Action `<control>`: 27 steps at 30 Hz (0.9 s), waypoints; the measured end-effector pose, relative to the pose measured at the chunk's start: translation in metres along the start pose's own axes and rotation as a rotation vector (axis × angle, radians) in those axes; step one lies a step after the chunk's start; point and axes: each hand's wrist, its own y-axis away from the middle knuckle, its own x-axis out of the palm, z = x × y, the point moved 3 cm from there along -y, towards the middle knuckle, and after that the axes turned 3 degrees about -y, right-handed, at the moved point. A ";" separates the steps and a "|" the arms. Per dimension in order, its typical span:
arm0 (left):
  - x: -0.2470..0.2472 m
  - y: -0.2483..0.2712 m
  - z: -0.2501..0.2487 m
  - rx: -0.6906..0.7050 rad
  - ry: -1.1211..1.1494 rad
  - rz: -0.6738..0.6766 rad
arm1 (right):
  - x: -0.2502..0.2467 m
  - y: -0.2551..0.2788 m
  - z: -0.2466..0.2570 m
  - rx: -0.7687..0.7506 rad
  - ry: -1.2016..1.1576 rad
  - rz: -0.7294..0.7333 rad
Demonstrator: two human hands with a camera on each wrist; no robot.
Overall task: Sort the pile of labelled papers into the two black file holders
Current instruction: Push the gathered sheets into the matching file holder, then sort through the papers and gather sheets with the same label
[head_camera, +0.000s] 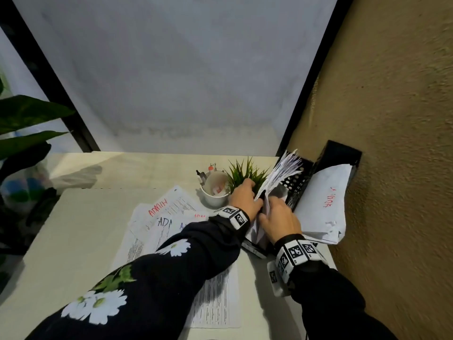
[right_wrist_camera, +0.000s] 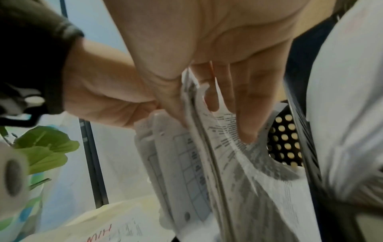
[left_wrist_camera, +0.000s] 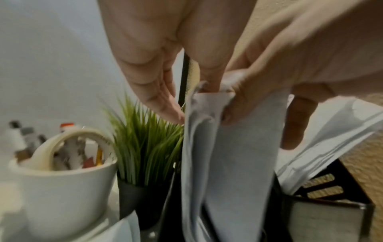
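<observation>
A perforated black file holder (head_camera: 297,182) stands at the table's right, with a second black holder (head_camera: 340,153) beyond it against the wall. A bundle of printed papers (head_camera: 282,170) stands upright in the perforated holder. My left hand (head_camera: 242,197) pinches the bundle's left sheets (left_wrist_camera: 192,147) between thumb and finger. My right hand (head_camera: 279,219) grips the bundle, thumb on one side, fingers (right_wrist_camera: 240,106) slid between the sheets. Red-labelled papers (head_camera: 323,207) lean in the second holder. The pile of "ADMIN"-labelled papers (head_camera: 161,217) lies spread under my left forearm.
A white cup (head_camera: 215,190) of pens and a small potted grass plant (head_camera: 242,173) stand just left of the holders. A textured wall (head_camera: 392,143) closes the right side. A large leafy plant (head_camera: 29,123) is beyond the table's left edge. A printed sheet (head_camera: 218,298) lies near the front.
</observation>
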 end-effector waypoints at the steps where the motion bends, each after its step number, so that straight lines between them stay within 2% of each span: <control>1: -0.002 0.004 0.004 -0.008 0.069 -0.025 | 0.003 0.000 -0.001 0.002 -0.005 0.002; 3: -0.011 0.010 0.013 -0.026 0.215 -0.070 | 0.003 0.000 0.000 0.009 -0.054 -0.033; 6: -0.035 0.022 0.044 -0.073 0.379 -0.176 | -0.009 0.007 0.011 -0.052 -0.174 -0.189; 9: -0.058 0.033 0.117 -0.270 0.236 -0.266 | -0.014 0.018 0.032 -0.221 -0.218 -0.303; 10: -0.063 0.036 0.144 -0.366 0.145 -0.246 | -0.013 0.020 0.038 -0.261 -0.229 -0.291; 12: -0.067 0.051 0.200 -0.600 -0.026 -0.115 | 0.007 0.025 0.046 -0.282 -0.269 -0.179; 14: -0.061 0.071 0.246 -0.790 -0.126 0.018 | 0.038 0.030 0.047 -0.224 -0.294 -0.020; 15: -0.057 0.080 0.260 -0.827 -0.120 0.053 | 0.057 0.033 0.045 -0.176 -0.288 0.068; 18: -0.040 0.099 0.273 -0.806 -0.004 0.028 | 0.112 0.044 0.027 0.056 -0.198 0.349; 20: -0.031 0.105 0.271 -0.791 0.036 0.000 | 0.140 0.052 0.012 0.189 -0.141 0.451; 23: -0.020 0.110 0.265 -0.791 0.103 0.012 | 0.161 0.058 -0.004 0.324 -0.178 0.413; 27: -0.013 0.113 0.259 -0.674 0.079 0.124 | 0.160 0.061 -0.003 0.356 -0.343 0.342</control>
